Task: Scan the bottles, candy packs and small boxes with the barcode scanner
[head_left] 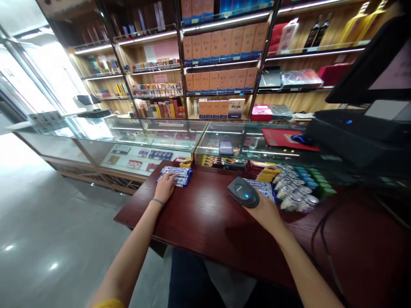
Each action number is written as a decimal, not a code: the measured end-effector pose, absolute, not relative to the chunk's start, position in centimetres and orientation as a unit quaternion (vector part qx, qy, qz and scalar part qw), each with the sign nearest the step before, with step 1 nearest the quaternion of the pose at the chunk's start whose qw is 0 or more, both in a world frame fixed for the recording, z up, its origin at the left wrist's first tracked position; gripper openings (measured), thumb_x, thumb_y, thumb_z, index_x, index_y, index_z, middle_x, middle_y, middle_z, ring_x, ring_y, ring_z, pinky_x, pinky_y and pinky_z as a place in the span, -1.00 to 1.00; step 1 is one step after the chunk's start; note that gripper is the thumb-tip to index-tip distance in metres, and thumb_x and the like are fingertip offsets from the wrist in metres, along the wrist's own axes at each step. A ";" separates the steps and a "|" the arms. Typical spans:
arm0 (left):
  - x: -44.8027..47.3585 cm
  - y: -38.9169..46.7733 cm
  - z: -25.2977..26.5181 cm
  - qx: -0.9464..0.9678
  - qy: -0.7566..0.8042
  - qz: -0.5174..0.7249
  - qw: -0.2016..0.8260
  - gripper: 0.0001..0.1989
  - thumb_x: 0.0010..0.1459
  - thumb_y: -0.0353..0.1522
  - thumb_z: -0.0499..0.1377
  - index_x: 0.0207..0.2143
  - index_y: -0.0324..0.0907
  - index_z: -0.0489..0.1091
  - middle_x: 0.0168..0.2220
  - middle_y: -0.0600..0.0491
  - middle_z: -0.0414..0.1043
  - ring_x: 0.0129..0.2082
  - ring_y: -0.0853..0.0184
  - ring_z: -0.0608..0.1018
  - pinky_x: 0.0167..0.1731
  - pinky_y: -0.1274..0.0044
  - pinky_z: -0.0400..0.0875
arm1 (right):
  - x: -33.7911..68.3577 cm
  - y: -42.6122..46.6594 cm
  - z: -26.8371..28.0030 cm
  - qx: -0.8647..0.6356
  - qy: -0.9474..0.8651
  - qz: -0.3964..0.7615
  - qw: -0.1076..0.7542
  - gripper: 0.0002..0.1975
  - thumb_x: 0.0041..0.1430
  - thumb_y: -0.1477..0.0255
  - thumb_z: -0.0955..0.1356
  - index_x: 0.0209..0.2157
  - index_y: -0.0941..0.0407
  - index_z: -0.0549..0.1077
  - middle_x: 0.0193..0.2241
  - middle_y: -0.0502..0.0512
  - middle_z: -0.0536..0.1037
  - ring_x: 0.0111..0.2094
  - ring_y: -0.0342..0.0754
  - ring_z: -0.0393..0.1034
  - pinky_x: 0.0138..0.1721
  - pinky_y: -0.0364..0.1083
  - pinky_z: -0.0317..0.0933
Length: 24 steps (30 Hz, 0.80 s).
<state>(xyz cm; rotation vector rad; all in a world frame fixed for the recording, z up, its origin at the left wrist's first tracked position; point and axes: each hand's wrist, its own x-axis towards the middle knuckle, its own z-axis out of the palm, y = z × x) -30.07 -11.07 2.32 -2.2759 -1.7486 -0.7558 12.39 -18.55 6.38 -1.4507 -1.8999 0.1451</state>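
Note:
My right hand (265, 211) is wrapped round a dark handheld barcode scanner (243, 191), which shows a small blue light. Its grip is hidden under the scanner's head. Beneath and behind it lie blue-and-white packets (263, 187), partly covered. On the table's left part, my left hand (166, 186) lies with fingers stretched over a small pile of similar slim blue-and-white packets (183, 173). The fingertips touch the upper packets, and no packet is lifted.
The dark red wooden table (199, 214) meets a glass display counter (150, 128). Rows of small jars (292, 190) and yellow-brown packs (268, 173) stand to the right. A dark monitor terminal (359, 132), a mouse on a red mat (278, 137) and a cable (324, 239) are also right.

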 end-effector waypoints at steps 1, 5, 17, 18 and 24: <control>-30.7 -11.2 2.1 -0.763 -0.588 -0.255 0.084 -0.64 0.27 -0.42 0.07 0.10 -0.13 0.39 0.08 -0.13 0.40 0.08 0.10 0.43 0.10 0.25 0.32 | 12.0 -18.5 6.4 -0.565 -0.739 0.051 0.363 -0.43 0.06 0.36 0.41 0.15 -0.01 0.40 -0.20 0.10 0.67 -0.21 0.16 0.61 -0.27 -0.02 0.45; -31.5 -11.3 1.5 -0.759 -0.594 -0.260 0.066 -0.69 0.30 -0.41 0.03 0.03 -0.13 0.43 0.07 -0.10 0.44 0.07 0.14 0.45 0.11 0.29 0.31 | 11.0 -18.4 6.1 -0.559 -0.745 0.036 0.362 -0.48 0.08 0.36 0.39 0.12 0.04 0.42 -0.20 0.14 0.67 -0.22 0.19 0.61 -0.27 0.00 0.45; -29.9 -12.1 3.1 -0.771 -0.575 -0.261 0.082 -0.77 0.31 -0.37 0.06 -0.11 -0.09 0.50 -0.17 -0.08 0.55 -0.07 0.15 0.51 0.03 0.29 0.34 | 11.5 -18.6 5.0 -0.553 -0.720 0.067 0.414 -0.49 0.02 0.34 0.39 0.07 0.04 0.46 -0.10 0.17 0.65 -0.12 0.21 0.58 -0.13 0.07 0.45; -29.2 -12.2 3.4 -0.767 -0.570 -0.286 0.068 -0.77 0.31 -0.37 0.06 -0.11 -0.11 0.50 -0.17 -0.09 0.54 -0.07 0.15 0.51 0.03 0.30 0.36 | 11.5 -18.7 5.1 -0.547 -0.717 0.075 0.425 -0.50 0.02 0.35 0.39 0.05 0.03 0.47 -0.09 0.16 0.64 -0.10 0.20 0.57 -0.11 0.06 0.45; -21.7 -11.5 5.4 -0.591 -0.565 -0.502 -0.284 -0.71 0.31 -0.18 0.06 -0.10 -0.16 0.44 -0.29 0.00 0.52 -0.31 0.26 0.61 -0.31 0.45 0.53 | 11.6 -19.1 5.6 -0.522 -0.712 0.077 0.463 -0.60 0.02 0.35 0.37 -0.05 0.06 0.48 -0.10 0.18 0.63 -0.04 0.19 0.53 -0.04 0.07 0.41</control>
